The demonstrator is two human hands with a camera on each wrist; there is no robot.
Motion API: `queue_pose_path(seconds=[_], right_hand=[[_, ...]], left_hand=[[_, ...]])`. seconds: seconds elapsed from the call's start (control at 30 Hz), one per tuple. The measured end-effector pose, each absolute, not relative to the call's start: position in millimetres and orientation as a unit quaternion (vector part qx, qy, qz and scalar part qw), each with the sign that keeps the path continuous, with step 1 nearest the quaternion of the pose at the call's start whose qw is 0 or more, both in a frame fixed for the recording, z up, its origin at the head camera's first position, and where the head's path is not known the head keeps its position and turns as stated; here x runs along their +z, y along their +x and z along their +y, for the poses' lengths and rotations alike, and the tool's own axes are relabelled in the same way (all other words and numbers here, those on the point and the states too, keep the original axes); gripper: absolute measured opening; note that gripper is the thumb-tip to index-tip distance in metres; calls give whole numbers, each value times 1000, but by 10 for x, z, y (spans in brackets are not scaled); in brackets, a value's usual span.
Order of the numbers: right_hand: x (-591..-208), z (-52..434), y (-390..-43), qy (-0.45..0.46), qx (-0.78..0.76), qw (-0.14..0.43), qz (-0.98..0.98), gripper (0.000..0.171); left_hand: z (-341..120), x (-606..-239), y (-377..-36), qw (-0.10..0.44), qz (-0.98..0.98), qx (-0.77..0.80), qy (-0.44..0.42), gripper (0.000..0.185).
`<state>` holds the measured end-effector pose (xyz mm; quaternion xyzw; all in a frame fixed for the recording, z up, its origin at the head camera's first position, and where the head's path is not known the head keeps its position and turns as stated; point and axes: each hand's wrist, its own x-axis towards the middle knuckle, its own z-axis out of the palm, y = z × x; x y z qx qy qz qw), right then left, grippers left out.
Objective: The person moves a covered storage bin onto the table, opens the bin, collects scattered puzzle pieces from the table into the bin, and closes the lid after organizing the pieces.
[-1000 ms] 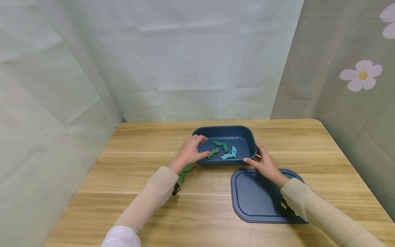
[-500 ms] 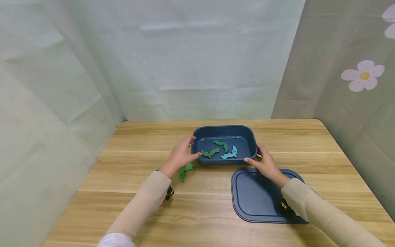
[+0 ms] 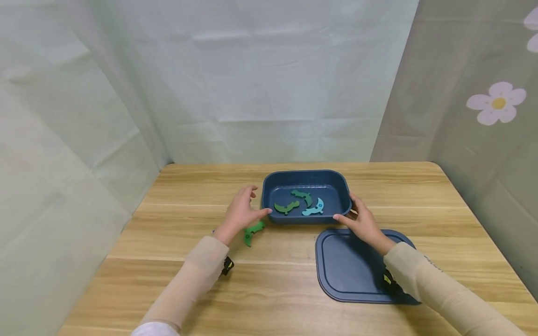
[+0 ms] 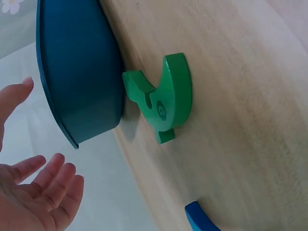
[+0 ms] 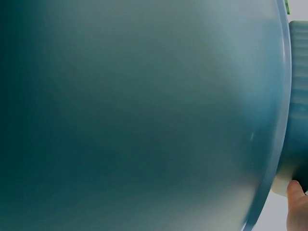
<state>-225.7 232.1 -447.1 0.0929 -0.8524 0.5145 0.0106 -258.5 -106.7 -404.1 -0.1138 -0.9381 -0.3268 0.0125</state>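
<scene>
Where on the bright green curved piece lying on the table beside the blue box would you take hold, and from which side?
Pinch the green piece from above, across its curved middle band. It lies flat on the table, one tip close against the blue box, so the outer edge facing away from the box is free. The left hand is nearest.

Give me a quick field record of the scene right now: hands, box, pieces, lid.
left hand: open, beside the box's left end, holding nothing
right hand: holds the box's right near corner
box: dark blue, open, on the wooden table
pieces in box: two green, one light blue
piece outside: green, flat on the table by the box's left near corner
lid: flat on the table, near side of the box
</scene>
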Motion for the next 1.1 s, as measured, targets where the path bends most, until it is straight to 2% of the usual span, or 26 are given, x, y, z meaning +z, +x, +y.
queue_pose_path(seconds=[0.37,0.73,0.93,1.1], right_hand=[[-4456,2326,-2258,91,519,10,-850,86],[-4470,2320,-2264,90,516,11,-852,85],[-4472,2319,-2271,88,515,10,-853,86],[-4464,2317,-2263,88,515,10,-852,87]], left_hand=[[-1130,-4074,-2535,1,-943,-314,-107,81],[-1161,-4126,-2473,-58,-952,-281,-108,78],[-1171,-4190,-2462,-62,-954,-273,-110,73],[-1193,-4219,-2445,-78,-951,-267,-131,62]])
